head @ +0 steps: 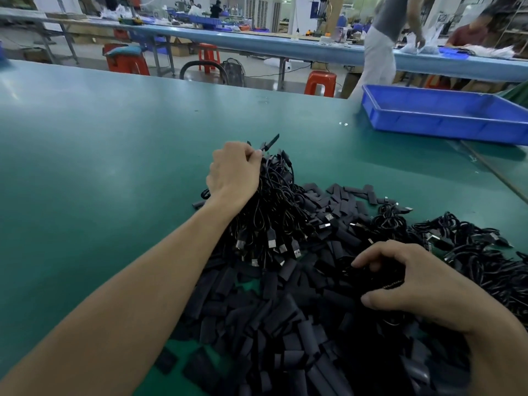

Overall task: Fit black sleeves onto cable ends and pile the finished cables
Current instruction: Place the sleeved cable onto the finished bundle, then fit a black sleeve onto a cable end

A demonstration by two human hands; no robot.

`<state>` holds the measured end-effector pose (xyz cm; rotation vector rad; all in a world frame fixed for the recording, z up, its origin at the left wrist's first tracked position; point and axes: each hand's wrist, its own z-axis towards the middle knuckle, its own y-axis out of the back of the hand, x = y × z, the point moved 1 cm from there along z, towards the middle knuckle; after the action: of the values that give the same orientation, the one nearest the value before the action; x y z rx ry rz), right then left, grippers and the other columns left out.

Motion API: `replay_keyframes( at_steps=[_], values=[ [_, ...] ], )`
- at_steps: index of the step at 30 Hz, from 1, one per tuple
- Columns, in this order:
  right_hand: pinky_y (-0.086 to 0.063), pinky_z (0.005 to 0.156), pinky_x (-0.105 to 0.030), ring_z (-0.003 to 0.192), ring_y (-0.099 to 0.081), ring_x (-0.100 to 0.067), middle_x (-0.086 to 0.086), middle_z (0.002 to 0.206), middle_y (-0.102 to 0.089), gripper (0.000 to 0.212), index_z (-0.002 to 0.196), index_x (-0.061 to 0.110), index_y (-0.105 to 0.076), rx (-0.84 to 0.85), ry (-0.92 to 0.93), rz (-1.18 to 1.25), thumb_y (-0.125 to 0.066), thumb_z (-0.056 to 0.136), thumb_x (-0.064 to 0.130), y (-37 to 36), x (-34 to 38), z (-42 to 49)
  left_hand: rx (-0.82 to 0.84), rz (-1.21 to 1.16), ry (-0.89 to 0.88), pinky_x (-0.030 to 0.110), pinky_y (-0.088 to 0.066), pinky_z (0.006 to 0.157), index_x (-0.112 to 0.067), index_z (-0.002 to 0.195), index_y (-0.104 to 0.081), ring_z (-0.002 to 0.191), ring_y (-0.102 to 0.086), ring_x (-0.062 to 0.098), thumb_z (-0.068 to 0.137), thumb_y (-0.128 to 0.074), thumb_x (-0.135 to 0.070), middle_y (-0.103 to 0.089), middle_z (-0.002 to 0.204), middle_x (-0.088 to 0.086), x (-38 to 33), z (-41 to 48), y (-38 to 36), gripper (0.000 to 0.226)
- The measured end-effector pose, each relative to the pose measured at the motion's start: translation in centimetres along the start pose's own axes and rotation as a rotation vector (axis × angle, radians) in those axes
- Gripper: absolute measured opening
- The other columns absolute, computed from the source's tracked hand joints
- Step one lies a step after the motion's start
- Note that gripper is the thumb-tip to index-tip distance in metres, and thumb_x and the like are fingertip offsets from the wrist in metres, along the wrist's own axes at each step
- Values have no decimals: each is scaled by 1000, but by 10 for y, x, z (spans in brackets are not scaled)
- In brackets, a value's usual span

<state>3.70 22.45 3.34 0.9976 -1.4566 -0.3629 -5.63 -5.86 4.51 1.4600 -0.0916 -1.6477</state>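
A big heap of loose black sleeves [285,324] covers the near middle of the green table [100,152]. My left hand [233,170] reaches forward over a bundle of black cables [274,207] with USB plugs hanging at its near end; its fingers are closed on a cable whose sleeved end [270,142] sticks up and away. My right hand [414,284] rests on the sleeve heap at the right, fingers curled around a dark cable bunch [371,274]. More tangled black cables [471,252] lie at the far right.
A blue plastic tray [445,115] stands at the back right of the table. A person in white trousers [377,58] stands behind it. Red stools [320,82] and other workbenches lie beyond the table's far edge.
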Motion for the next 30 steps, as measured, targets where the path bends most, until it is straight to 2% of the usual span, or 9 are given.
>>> replay_keyframes(
  at_steps=[3,6,8,10,13,16,18,23,30],
  values=[
    [-52,62,-26,72,-64,-14,11,88,-64,43,89,48,-71,37,-16,-30,-89,56,29,1,1,-1,1,7,19,37,-45,78,-30,113,-69,98,-65,25,96,-60,-35,-71,105,-1,2,-1,0,19],
    [-50,57,-16,65,-66,-7,14,74,-71,34,73,43,-73,-52,38,-60,-88,69,13,-2,1,3,-53,-21,-52,26,-39,62,-32,107,-65,77,-63,8,96,-59,-30,-65,80,-13,-1,-10,4,12],
    [-49,64,-11,70,-66,0,15,73,-72,33,71,43,-73,-176,81,-55,-89,69,14,-3,1,4,-135,-40,-217,22,-32,52,-32,96,-63,58,-51,-3,96,-59,-28,-52,60,-16,-7,-26,6,5],
    [-48,64,-9,68,-67,0,15,72,-72,31,72,40,-74,-329,131,35,-90,67,15,-3,2,4,-155,-131,-459,19,-35,51,-26,92,-65,48,-44,-2,94,-64,-24,-42,51,-16,-14,-49,6,4],
    [-53,64,-15,66,-68,-5,11,74,-74,28,75,36,-76,-532,189,203,-90,66,14,-2,2,6,123,-313,-674,9,-39,58,-17,93,-67,52,-48,-3,89,-72,-18,-45,60,-20,-22,-86,-8,7],
    [-54,65,-17,66,-69,-7,6,75,-75,29,80,32,-76,-594,209,361,-89,66,10,-4,-1,10,517,-398,-544,10,-42,60,-20,102,-62,61,-52,0,85,-78,-27,-56,83,-13,-25,-115,-34,25],
    [-53,63,-14,64,-67,-5,4,74,-75,29,79,31,-75,-584,212,423,-88,66,8,-5,-4,12,637,-417,-479,6,-39,60,-20,105,-60,63,-52,-7,85,-80,-28,-55,87,-13,-23,-126,-49,29],
    [-52,65,-15,68,-64,-5,2,76,-72,27,79,28,-72,-430,216,455,-82,73,3,-8,-12,16,784,-646,-271,8,-36,57,-22,91,-61,55,-46,-5,86,-79,-14,-55,77,-15,-16,-131,-59,20],
    [-50,70,-15,73,-63,-6,0,80,-70,26,82,29,-69,-240,216,409,-75,83,4,-8,-18,15,870,-741,-181,18,-33,57,-24,82,-60,59,-36,7,84,-78,-3,-54,74,-14,-9,-129,-58,28]
  ],
)
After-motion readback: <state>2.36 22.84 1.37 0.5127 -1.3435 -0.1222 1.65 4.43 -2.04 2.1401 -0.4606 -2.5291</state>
